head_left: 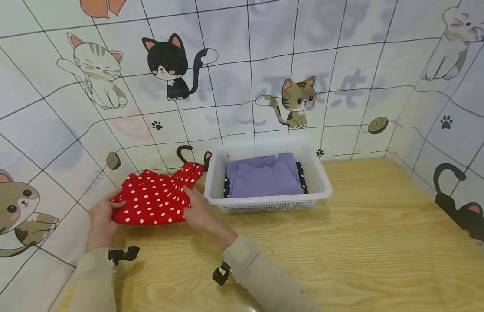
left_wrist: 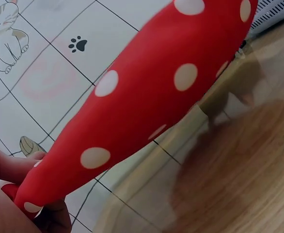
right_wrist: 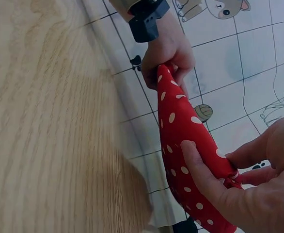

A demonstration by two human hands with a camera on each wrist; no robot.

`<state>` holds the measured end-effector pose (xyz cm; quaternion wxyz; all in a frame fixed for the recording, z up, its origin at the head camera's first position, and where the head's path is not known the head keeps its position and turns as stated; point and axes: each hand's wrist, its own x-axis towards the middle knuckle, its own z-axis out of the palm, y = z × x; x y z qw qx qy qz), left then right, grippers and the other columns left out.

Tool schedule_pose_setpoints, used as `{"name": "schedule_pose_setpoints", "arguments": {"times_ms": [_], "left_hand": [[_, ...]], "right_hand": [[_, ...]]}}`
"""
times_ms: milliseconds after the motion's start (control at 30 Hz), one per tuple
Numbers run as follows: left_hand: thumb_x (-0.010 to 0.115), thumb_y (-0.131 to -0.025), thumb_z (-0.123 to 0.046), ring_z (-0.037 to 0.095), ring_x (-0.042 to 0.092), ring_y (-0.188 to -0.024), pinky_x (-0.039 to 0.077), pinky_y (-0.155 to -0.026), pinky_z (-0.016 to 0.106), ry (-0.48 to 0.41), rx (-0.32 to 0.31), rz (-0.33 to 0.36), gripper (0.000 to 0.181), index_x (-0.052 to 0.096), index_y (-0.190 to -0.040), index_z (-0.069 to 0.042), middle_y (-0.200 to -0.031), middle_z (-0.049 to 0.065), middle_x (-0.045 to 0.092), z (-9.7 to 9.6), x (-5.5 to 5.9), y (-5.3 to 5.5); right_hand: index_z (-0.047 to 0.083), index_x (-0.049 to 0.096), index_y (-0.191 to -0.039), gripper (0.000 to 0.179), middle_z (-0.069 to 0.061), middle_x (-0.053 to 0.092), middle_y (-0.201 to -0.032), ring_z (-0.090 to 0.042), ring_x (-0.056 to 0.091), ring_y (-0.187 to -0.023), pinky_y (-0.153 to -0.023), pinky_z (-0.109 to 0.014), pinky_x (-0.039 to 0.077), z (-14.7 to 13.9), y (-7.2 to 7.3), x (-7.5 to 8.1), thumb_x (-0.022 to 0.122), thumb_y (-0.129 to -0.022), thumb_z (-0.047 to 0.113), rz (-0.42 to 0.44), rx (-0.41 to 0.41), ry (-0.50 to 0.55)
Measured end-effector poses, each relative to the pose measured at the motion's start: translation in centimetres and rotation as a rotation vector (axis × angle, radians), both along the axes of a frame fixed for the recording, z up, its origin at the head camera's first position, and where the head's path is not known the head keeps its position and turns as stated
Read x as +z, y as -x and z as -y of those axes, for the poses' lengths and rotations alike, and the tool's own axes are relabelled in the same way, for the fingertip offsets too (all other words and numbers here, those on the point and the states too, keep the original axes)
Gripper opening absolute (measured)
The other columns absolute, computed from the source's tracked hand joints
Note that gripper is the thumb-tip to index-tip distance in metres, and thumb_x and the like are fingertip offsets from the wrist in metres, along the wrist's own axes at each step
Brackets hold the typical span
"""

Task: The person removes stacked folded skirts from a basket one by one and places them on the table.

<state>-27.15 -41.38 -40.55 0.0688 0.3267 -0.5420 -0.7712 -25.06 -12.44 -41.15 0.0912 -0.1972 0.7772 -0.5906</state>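
Left hand [head_left: 103, 216] pinching the left edge of a red polka-dot garment [head_left: 158, 198], grip closed on the cloth between fingers and thumb. Garment held up just above the wooden worktop [head_left: 343, 242], at its left end beside the cat-patterned wall [head_left: 50, 143]. Right hand [head_left: 201, 212] gripping the right edge, thumb curled over the fabric. Further right, a white basket [head_left: 322, 180] holding folded purple clothes [head_left: 263, 175].
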Motion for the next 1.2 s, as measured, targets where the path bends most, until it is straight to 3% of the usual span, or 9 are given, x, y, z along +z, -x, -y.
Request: {"name": "schedule_pose_setpoints", "arguments": {"times_ms": [267, 367, 500, 600, 667, 767, 900, 1033, 1200], "left_hand": [[0.06, -0.101, -0.008, 0.01, 0.03, -0.146, 0.059, -0.07, 0.016, 0.033, 0.023, 0.037, 0.054, 0.055, -0.148, -0.034, -0.17, -0.015, 0.027, 0.0, -1.4, 0.2], [0.06, -0.101, -0.008, 0.01, 0.03, -0.148, 0.059, -0.073, 0.016, 0.036, 0.038, 0.047, 0.053, 0.057, -0.146, -0.035, -0.169, -0.015, 0.029, -0.2, -1.9, 0.4], [0.06, -0.1, -0.008, 0.01, 0.025, -0.152, 0.057, -0.072, 0.014, 0.075, 0.038, 0.062, 0.055, 0.056, -0.146, -0.036, -0.168, -0.015, 0.032, -0.4, -2.4, 0.6], [0.06, -0.097, -0.007, 0.01, 0.022, -0.152, 0.053, -0.071, 0.012, 0.117, 0.037, 0.082, 0.057, 0.056, -0.146, -0.036, -0.169, -0.015, 0.03, -0.4, -2.6, 0.7], [0.061, -0.096, -0.008, 0.011, 0.021, -0.153, 0.052, -0.076, 0.012, 0.144, 0.029, 0.101, 0.059, 0.055, -0.147, -0.037, -0.17, -0.015, 0.026, -0.4, -2.7, 0.6], [0.059, -0.097, -0.009, 0.014, 0.017, -0.157, 0.051, -0.096, 0.016, 0.17, -0.007, 0.129, 0.061, 0.051, -0.149, -0.039, -0.171, -0.016, 0.024, -0.4, -2.9, 0.5], [0.057, -0.098, -0.008, 0.019, 0.011, -0.162, 0.037, -0.121, 0.026, 0.226, -0.055, 0.157, 0.063, 0.046, -0.153, -0.036, -0.172, -0.012, 0.024, -0.3, -3.2, 0.5], [0.058, -0.098, -0.01, 0.024, 0.013, -0.161, 0.031, -0.127, 0.035, 0.329, -0.088, 0.17, 0.061, 0.045, -0.155, -0.028, -0.172, -0.005, 0.025, -0.4, -3.5, 0.5], [0.058, -0.099, -0.013, 0.031, 0.022, -0.155, 0.033, -0.126, 0.044, 0.478, -0.13, 0.169, 0.06, 0.044, -0.157, -0.015, -0.172, 0.009, 0.026, -0.7, -3.7, 0.5]], "right_hand": [[0.008, 0.03, -0.163, 0.076, -0.007, 0.04, -0.159, -0.024, 0.054, -0.131, -0.071, -0.02, 0.059, 0.0, 0.1, -0.8, 0.057, -0.093, -0.005, 0.025, -0.009, -0.131], [0.009, 0.031, -0.162, 0.077, -0.008, 0.042, -0.159, -0.023, 0.057, -0.126, -0.071, -0.023, 0.059, -0.2, 0.3, -1.6, 0.061, -0.091, 0.0, 0.087, -0.049, -0.177], [0.01, 0.034, -0.161, 0.076, -0.008, 0.053, -0.148, -0.021, 0.06, -0.115, -0.091, -0.033, 0.059, -0.7, 0.4, -2.2, 0.063, -0.092, 0.006, 0.175, -0.093, -0.212], [0.011, 0.036, -0.158, 0.074, -0.007, 0.054, -0.145, -0.023, 0.056, -0.122, -0.111, -0.045, 0.049, -1.2, 0.4, -2.2, 0.063, -0.09, 0.006, 0.195, -0.085, -0.186], [0.012, 0.036, -0.157, 0.073, -0.008, 0.049, -0.15, -0.025, 0.049, -0.13, -0.115, -0.05, 0.044, -1.4, 0.5, -2.2, 0.061, -0.089, 0.004, 0.205, -0.078, -0.165], [0.011, 0.035, -0.157, 0.072, -0.01, 0.044, -0.156, -0.028, 0.045, -0.137, -0.12, -0.051, 0.037, -1.5, 0.6, -2.1, 0.057, -0.089, 0.004, 0.213, -0.085, -0.158], [0.005, 0.038, -0.155, 0.069, -0.01, 0.046, -0.155, -0.027, 0.045, -0.137, -0.123, -0.051, 0.036, -1.6, 0.7, -2.1, 0.058, -0.089, 0.007, 0.185, -0.069, -0.149], [0.008, 0.047, -0.15, 0.061, -0.006, 0.056, -0.146, -0.023, 0.05, -0.129, -0.118, -0.051, 0.04, -1.7, 0.7, -2.1, 0.06, -0.09, 0.008, 0.159, -0.026, -0.133], [0.012, 0.054, -0.145, 0.054, -0.002, 0.062, -0.138, -0.019, 0.054, -0.119, -0.112, -0.05, 0.045, -1.9, 0.4, -1.9, 0.062, -0.092, 0.01, 0.183, -0.021, -0.136]]}}
